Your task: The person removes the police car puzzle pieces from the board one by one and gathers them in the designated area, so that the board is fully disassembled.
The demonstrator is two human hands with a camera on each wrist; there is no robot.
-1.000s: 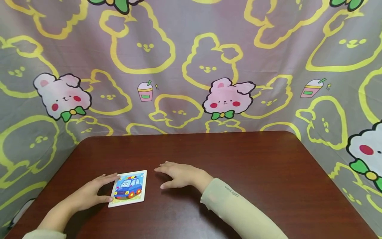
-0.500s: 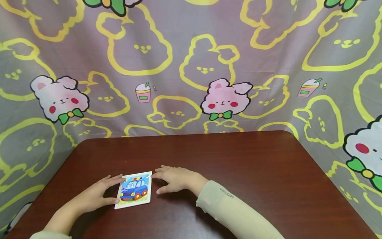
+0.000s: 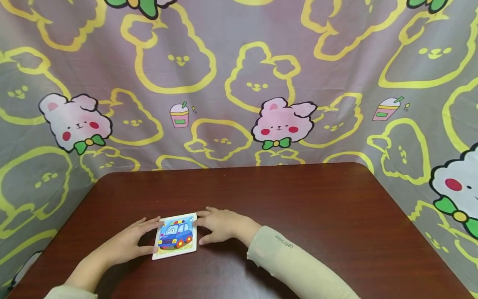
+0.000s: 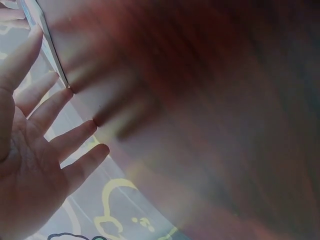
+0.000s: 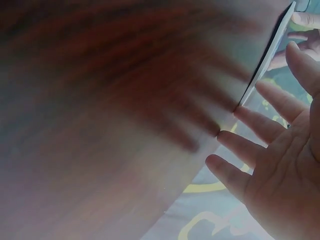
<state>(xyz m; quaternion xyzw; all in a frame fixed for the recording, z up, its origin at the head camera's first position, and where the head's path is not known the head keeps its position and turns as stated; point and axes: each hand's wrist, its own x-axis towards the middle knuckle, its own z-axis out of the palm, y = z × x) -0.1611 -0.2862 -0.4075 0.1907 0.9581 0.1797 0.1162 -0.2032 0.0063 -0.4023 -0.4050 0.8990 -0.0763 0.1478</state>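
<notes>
A white-edged square picture board (image 3: 175,236), printed with a blue cartoon car, lies face up on the dark table. My left hand (image 3: 125,245) is at its left side, thumb and fingertips on that edge, fingers extended. On the opposite side, my right hand (image 3: 224,226) has its fingertips at the right edge, the thumb near the lower right corner. The left wrist view shows the board's thin edge (image 4: 52,50) beside spread fingers. From the right wrist, the board (image 5: 267,57) appears edge-on too, with the other hand (image 5: 305,47) beyond it.
The reddish-brown table (image 3: 298,207) extends behind the board and to its right. A grey curtain (image 3: 220,91) with yellow bear outlines and pink cartoon faces hangs around the table's back and sides.
The picture board has slid to the right along with my left hand. My right hand, apart from it a second ago, is now at its right edge.
</notes>
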